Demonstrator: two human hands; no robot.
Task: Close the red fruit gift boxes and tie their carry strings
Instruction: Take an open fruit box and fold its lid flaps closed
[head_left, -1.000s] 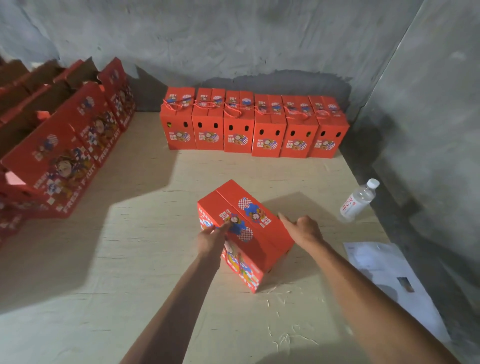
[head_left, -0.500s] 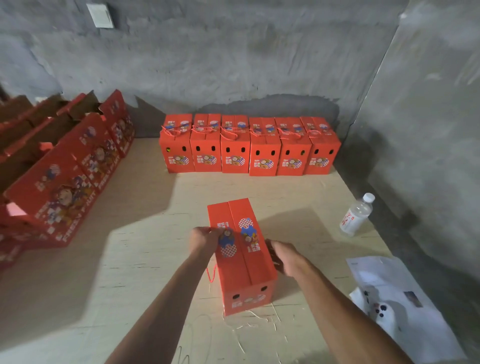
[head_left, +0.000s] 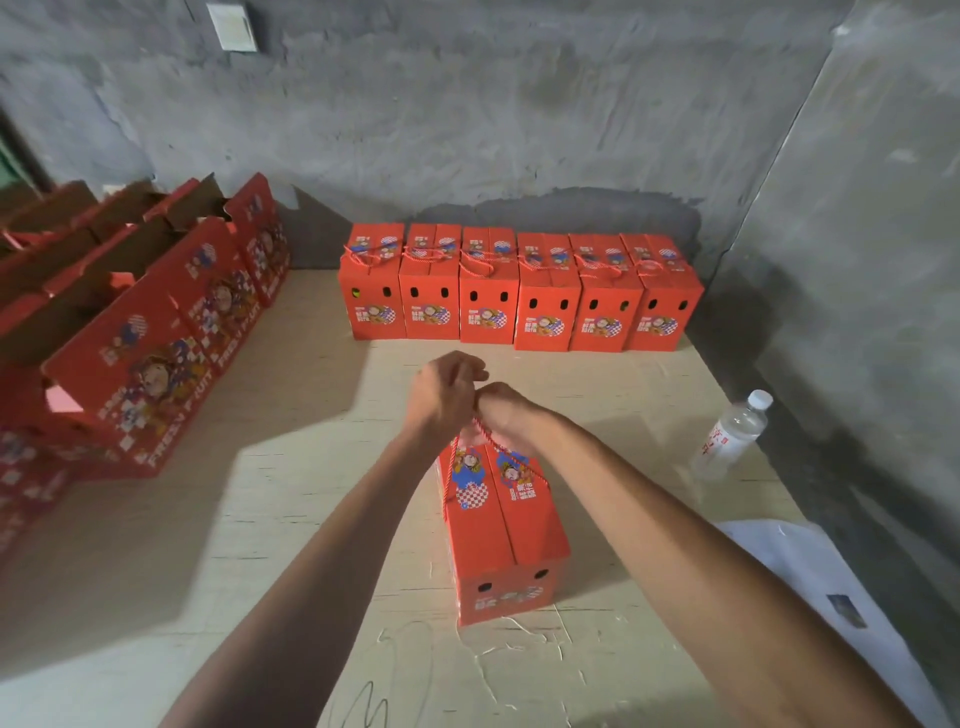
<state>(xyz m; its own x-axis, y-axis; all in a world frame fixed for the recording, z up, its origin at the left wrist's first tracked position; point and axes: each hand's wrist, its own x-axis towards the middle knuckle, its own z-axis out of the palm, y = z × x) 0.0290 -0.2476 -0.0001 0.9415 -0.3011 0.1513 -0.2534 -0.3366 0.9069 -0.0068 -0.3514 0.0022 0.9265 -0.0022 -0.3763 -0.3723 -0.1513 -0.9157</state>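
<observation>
A closed red gift box (head_left: 506, 540) stands upright on the pale table, its top flaps meeting in a middle seam. Red carry strings (head_left: 451, 470) rise from both sides of the box to my hands. My left hand (head_left: 444, 397) and my right hand (head_left: 506, 413) meet above the far end of the box and pinch the strings together. Along the back wall stands a row of several closed red boxes (head_left: 519, 291) with their strings tied on top.
Several open red boxes (head_left: 140, 332) with raised flaps line the left side. A plastic water bottle (head_left: 732, 436) lies at the right edge of the table, and white paper (head_left: 810, 587) lies nearer me. Concrete walls close off the back and right.
The box was turned end-on toward me and stood upright. My hands left its sides, rose above the top and gathered the red strings.
</observation>
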